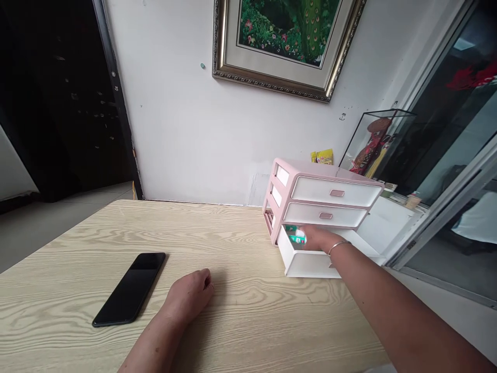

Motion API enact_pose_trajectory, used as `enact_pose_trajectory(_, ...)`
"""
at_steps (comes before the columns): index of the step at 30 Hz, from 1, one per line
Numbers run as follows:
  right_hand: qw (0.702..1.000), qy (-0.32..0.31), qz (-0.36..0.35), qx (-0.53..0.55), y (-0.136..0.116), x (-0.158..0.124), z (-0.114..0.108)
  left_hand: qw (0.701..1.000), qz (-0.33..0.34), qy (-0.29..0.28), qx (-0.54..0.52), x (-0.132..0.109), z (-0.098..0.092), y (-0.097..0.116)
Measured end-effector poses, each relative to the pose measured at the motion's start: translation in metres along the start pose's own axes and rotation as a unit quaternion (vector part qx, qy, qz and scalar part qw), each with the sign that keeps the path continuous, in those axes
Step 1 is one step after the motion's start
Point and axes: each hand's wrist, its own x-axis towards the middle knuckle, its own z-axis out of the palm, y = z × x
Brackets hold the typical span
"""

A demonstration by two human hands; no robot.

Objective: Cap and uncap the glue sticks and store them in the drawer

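My right hand (315, 238) reaches down into the pulled-out bottom drawer (310, 264) of a small pink and white drawer unit (330, 202). Its fingers are mostly hidden behind the hand itself, so any grip cannot be made out. Right beside those fingers lie green and white packages (297, 239), which look like small boxes or tubes. A thin bracelet (338, 247) circles the right wrist. My left hand (191, 292) rests on the wooden table (248, 321), fingers curled into a loose fist with nothing visible in it.
A black phone (131, 290) lies left of my left hand. Behind the drawer unit are a yellow packet (323, 156) and a glass case (375, 142). A framed picture (272, 80) hangs on the wall, and a sliding glass window (446, 197) stands at the right.
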Motion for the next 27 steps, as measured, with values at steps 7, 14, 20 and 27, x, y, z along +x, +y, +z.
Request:
enact_pose_trajectory(7,0.991,0.128,-0.022,-0.036,-0.003,-0.043,-0.028,0.999,-0.006,0.011,-0.033,0.002,0.005,-0.003)
enact_pose_trajectory(14,0.923,0.226,-0.306,0.050,-0.102,-0.129,-0.032,0.990,-0.035,0.027,-0.131,0.006,0.004,-0.006)
enact_pose_trajectory(20,0.811,0.206,-0.547,0.015,-0.184,-0.140,0.032,0.964,0.018,0.048,-0.259,0.005,0.003,-0.009)
enact_pose_trajectory(27,0.778,0.197,-0.596,0.035,-0.229,-0.106,0.078,0.929,0.087,0.026,-0.359,-0.004,-0.005,0.002)
